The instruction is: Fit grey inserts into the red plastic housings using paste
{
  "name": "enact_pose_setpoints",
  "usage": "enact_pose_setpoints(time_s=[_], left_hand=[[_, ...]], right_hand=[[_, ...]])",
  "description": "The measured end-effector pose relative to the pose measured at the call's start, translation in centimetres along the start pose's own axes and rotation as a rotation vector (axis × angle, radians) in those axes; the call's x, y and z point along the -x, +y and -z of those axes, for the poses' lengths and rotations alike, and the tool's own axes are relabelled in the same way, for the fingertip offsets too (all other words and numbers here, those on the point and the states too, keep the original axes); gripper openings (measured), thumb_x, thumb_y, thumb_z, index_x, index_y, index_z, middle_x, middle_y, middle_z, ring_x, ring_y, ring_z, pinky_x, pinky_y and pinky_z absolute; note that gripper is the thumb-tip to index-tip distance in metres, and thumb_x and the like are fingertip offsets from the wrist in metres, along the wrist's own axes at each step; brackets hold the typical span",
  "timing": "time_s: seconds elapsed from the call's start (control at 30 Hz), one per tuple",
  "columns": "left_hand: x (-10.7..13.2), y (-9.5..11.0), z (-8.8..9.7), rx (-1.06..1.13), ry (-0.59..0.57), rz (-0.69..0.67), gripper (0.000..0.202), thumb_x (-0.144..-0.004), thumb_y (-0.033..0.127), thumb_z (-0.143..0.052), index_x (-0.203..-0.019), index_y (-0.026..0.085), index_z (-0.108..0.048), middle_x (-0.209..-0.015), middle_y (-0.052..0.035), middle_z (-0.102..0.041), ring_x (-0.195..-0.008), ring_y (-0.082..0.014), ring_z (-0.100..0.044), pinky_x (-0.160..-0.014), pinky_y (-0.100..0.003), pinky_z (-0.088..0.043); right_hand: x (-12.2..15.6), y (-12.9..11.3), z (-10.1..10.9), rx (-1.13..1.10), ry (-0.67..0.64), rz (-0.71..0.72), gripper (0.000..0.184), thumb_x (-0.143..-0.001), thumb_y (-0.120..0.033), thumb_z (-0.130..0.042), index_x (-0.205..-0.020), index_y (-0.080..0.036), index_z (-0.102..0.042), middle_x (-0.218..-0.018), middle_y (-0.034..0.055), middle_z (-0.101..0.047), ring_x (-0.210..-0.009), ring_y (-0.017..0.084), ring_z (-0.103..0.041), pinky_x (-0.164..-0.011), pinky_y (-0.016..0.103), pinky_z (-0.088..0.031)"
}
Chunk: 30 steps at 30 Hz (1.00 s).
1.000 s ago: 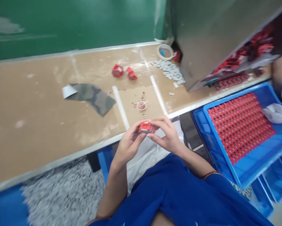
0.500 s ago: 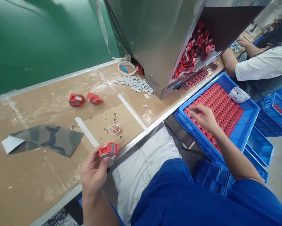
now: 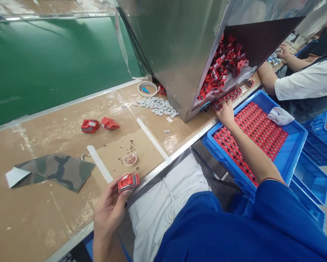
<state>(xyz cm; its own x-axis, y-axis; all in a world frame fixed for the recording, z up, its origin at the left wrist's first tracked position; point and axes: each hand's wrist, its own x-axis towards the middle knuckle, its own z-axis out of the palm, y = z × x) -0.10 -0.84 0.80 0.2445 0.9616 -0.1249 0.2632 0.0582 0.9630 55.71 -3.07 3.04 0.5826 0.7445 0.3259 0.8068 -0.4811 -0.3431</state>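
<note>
My left hand (image 3: 110, 203) is closed around a red and grey plastic part (image 3: 128, 182), shaped like a small toy car body, above the table's front edge. More than one piece may be stacked in that grip; I cannot tell. At the near end of a row of red plastic parts (image 3: 232, 95), below the opening of the metal box, my right hand (image 3: 226, 113) has its fingers curled on a red part, with the fingertips partly hidden. Two more red parts, one (image 3: 90, 126) with a pale patch and one (image 3: 110, 123) turned away, lie on the table.
A blue crate (image 3: 298, 145) of red parts in rows stands under my right arm. Loose red parts (image 3: 228, 65) fill the metal box (image 3: 168, 51). Grey chips (image 3: 159, 106), a tape roll (image 3: 147, 89), a small dish (image 3: 130, 159) and camouflage cloth (image 3: 62, 169) lie on the table. A co-worker (image 3: 302, 82) sits at right.
My right hand has moved from above the blue crate up to the row of red parts by the metal box. My left hand keeps its red part, now slightly turned.
</note>
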Motion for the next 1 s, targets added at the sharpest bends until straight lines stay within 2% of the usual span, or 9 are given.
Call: enact_pose_setpoints(time_s=[0.13, 0.2, 0.3, 0.4, 0.53, 0.67, 0.8, 1.0], left_hand=[[-0.7, 0.0, 0.3, -0.013, 0.012, 0.006, 0.057, -0.075, 0.056, -0.086, -0.119, 0.02, -0.075, -0.108, -0.0093, -0.084, -0.087, -0.0234, -0.079, -0.065, -0.027, -0.066], [-0.8, 0.1, 0.3, 0.001, 0.018, 0.012, 0.059, -0.074, 0.055, -0.086, -0.118, 0.017, -0.075, -0.108, -0.0118, -0.084, -0.088, -0.021, -0.079, -0.067, -0.022, -0.065], [-0.7, 0.1, 0.3, 0.019, 0.022, 0.017, 0.058, -0.074, 0.053, -0.087, -0.117, 0.017, -0.075, -0.109, -0.012, -0.084, -0.092, -0.0201, -0.08, -0.078, -0.022, -0.066], [-0.6, 0.1, 0.2, 0.014, 0.027, 0.02, 0.058, -0.074, 0.052, -0.087, -0.118, 0.017, -0.075, -0.111, -0.0124, -0.084, -0.095, -0.021, -0.08, -0.082, -0.024, -0.066], [-0.6, 0.1, 0.3, -0.005, 0.033, 0.013, 0.057, -0.075, 0.052, -0.086, -0.118, 0.016, -0.075, -0.109, -0.0119, -0.084, -0.093, -0.0211, -0.08, -0.079, -0.024, -0.066], [-0.6, 0.2, 0.3, -0.009, 0.023, 0.026, 0.059, -0.075, 0.054, -0.086, -0.119, 0.016, -0.074, -0.11, -0.0118, -0.083, -0.093, -0.022, -0.079, -0.08, -0.026, -0.066], [-0.4, 0.1, 0.2, -0.009, 0.036, 0.034, 0.061, -0.075, 0.057, -0.086, -0.119, 0.016, -0.074, -0.109, -0.0122, -0.083, -0.092, -0.0223, -0.079, -0.078, -0.026, -0.066], [-0.3, -0.1, 0.3, -0.019, 0.023, 0.007, 0.061, -0.077, 0.059, -0.084, -0.12, 0.016, -0.074, -0.105, -0.0114, -0.083, -0.087, -0.0186, -0.078, -0.073, -0.022, -0.063]], right_hand=[[0.4, 0.5, 0.0, 0.015, -0.031, 0.093, 0.03, -0.081, -0.011, -0.064, -0.11, -0.015, -0.062, -0.123, 0.02, -0.062, -0.121, 0.034, -0.058, -0.115, 0.057, -0.047], [0.9, 0.3, 0.3, 0.007, -0.044, 0.143, 0.028, -0.08, -0.01, -0.062, -0.108, -0.018, -0.06, -0.121, 0.0188, -0.062, -0.118, 0.034, -0.06, -0.11, 0.056, -0.051], [2.2, -0.9, 1.8, -0.06, -0.022, 0.252, 0.024, -0.084, -0.014, -0.061, -0.107, -0.02, -0.058, -0.118, 0.0168, -0.061, -0.111, 0.032, -0.063, -0.098, 0.052, -0.058], [4.2, -3.3, 4.3, -0.147, 0.074, 0.405, 0.024, -0.089, -0.02, -0.063, -0.113, -0.021, -0.056, -0.117, 0.0143, -0.06, -0.107, 0.029, -0.064, -0.09, 0.047, -0.059], [6.8, -7.6, 8.2, -0.174, 0.222, 0.606, 0.031, -0.093, -0.018, -0.065, -0.121, -0.024, -0.056, -0.118, 0.011, -0.062, -0.109, 0.028, -0.063, -0.093, 0.048, -0.058], [8.6, -11.1, 11.2, -0.166, 0.27, 0.722, 0.04, -0.094, -0.014, -0.066, -0.129, -0.029, -0.056, -0.116, 0.0087, -0.065, -0.108, 0.027, -0.066, -0.091, 0.049, -0.058], [9.6, -12.8, 12.7, -0.157, 0.313, 0.776, 0.045, -0.093, -0.014, -0.069, -0.132, -0.031, -0.054, -0.116, 0.0073, -0.067, -0.105, 0.026, -0.067, -0.085, 0.046, -0.06], [10.0, -13.4, 13.1, -0.175, 0.38, 0.819, 0.042, -0.093, -0.017, -0.073, -0.129, -0.032, -0.056, -0.113, 0.0059, -0.068, -0.099, 0.024, -0.068, -0.081, 0.043, -0.06]])
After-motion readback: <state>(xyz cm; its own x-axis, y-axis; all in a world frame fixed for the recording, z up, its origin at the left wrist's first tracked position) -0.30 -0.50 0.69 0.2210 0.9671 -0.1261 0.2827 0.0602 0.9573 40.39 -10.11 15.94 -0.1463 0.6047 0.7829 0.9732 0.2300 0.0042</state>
